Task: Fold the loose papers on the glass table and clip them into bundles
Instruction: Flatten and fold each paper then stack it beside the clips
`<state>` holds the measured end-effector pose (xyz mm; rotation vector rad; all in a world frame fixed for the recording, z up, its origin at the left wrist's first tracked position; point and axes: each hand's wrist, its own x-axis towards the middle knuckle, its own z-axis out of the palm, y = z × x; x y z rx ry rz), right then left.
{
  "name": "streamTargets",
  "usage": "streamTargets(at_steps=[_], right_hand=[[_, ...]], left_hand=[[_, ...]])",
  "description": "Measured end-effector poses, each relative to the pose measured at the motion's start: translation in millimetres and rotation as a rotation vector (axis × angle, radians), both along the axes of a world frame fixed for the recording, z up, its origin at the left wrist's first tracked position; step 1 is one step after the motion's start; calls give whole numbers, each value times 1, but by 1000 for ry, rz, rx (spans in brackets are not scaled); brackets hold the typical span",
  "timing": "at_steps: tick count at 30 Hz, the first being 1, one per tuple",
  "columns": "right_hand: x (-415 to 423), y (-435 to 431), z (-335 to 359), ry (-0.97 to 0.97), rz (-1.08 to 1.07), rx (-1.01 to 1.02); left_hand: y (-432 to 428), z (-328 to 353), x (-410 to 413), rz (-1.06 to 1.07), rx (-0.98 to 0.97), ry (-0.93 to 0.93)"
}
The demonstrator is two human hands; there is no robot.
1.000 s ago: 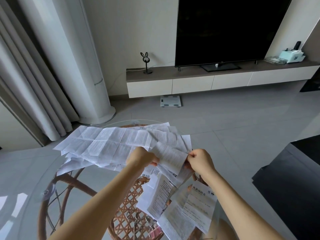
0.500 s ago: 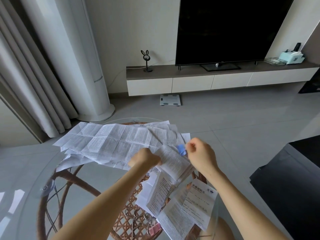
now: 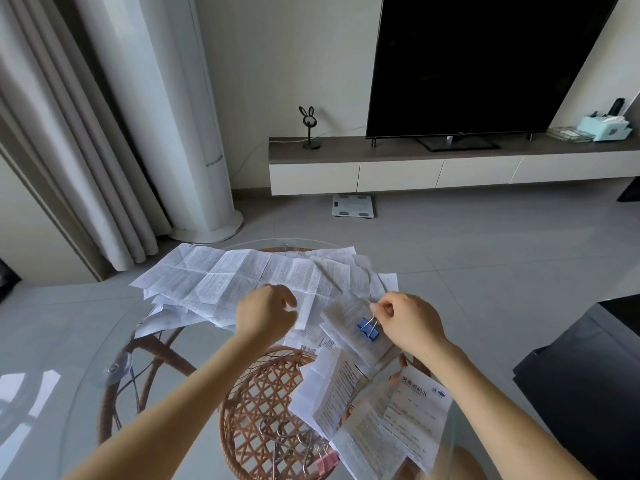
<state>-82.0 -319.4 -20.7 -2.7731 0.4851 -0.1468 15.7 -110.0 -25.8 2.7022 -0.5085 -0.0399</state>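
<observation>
1. Right hand (image 3: pixel 410 323) pinches one wire handle of the blue binder clip (image 3: pixel 367 329) between thumb and forefinger; its other fingers are curled in.
2. That clip is the reference point. It bites a folded bundle (image 3: pixel 348 317) of printed paper, which lies under the clip on the glass table (image 3: pixel 166 393).
3. Left hand (image 3: pixel 265 315) hovers left of the clip, apart from the bundle, with its fingers loosely curled. I cannot tell whether it has hold of a sheet edge.
4. Next move, as I judge it: let go of the handle and reach for fresh paper. The bundle's long axis runs from far-left to near-right of the clip. The handle points right, so the right hand is nearer.
5. Unfolded stock lies two ways from the clip. A large creased sheet (image 3: pixel 242 275) spreads to its far left, nearest the left hand, and loose leaflets (image 3: pixel 398 410) are heaped on its near side.
6. Bundle looks: grey with dense small print, flat, several layers thick, edges roughly squared.
7. Spare clips (image 3: pixel 294 448), one of them pink, sit well nearer than the blue clip.
</observation>
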Motion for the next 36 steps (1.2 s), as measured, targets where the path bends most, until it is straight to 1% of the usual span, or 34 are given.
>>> streamTargets(at_steps=[2, 3, 6, 8, 11, 13, 14, 17, 20, 21, 23, 26, 32, 34, 36], right_hand=[[1, 0, 4, -8, 6, -12], [0, 0, 5, -19, 6, -19], [-3, 1, 8, -59, 13, -33], [-5, 4, 8, -73, 18, -25], [-7, 9, 7, -75, 26, -12], [-6, 11, 5, -62, 32, -25], [-6, 13, 4, -53, 33, -30], [-3, 17, 0, -37, 44, -35], [0, 19, -7, -17, 80, -71], [1, 20, -9, -11, 93, -76], [2, 22, -13, -3, 112, -83], [2, 23, -17, 21, 119, -104], [3, 25, -22, 81, 124, -121], [4, 28, -22, 112, 135, -132], [5, 30, -21, 132, 149, -150]], left_hand=[[21, -4, 6, -92, 93, -225], [28, -7, 8, -165, 143, -291], [42, -16, 16, -346, 315, -346], [40, -19, 18, -412, 364, -381], [28, -21, 14, -463, 335, -398], [19, -20, 10, -491, 289, -320], [15, -18, 7, -500, 302, -268], [10, -21, 4, -495, 415, -269], [9, -27, 3, -483, 437, -275], [9, -32, 5, -487, 457, -300], [9, -41, 11, -479, 437, -397], [10, -34, 16, -511, 431, -488], [25, -17, 31, -651, 485, -544], [29, -14, 33, -658, 479, -558], [28, -11, 32, -634, 462, -527]])
